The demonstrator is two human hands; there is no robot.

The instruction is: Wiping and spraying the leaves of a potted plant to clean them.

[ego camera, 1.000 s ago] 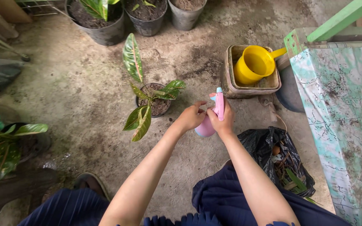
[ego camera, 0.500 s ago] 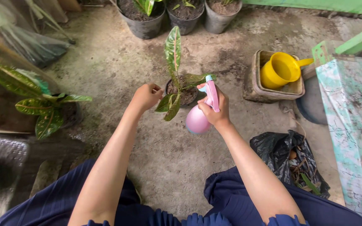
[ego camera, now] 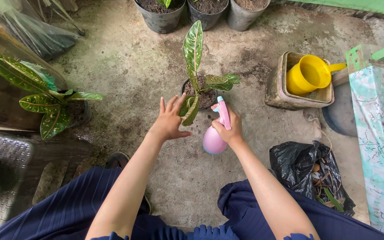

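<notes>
A small potted plant [ego camera: 201,84] with long spotted green leaves stands on the concrete floor in front of me. My left hand [ego camera: 170,119] is open with fingers spread, just left of the pot, close to a drooping leaf. My right hand [ego camera: 228,129] grips a pink spray bottle [ego camera: 213,140] by its trigger head, the nozzle pointing toward the plant. The bottle hangs just right of the pot.
Three dark pots [ego camera: 203,12] line the far edge. A yellow watering jug [ego camera: 310,73] sits in a square container [ego camera: 281,89] at right. A black bag [ego camera: 310,171] of debris lies by my right knee. Another leafy plant [ego camera: 45,104] stands at left.
My left hand has opened its fingers beside the pot. The right hand with the spray bottle has stayed close to the plant. The view has shifted slightly.
</notes>
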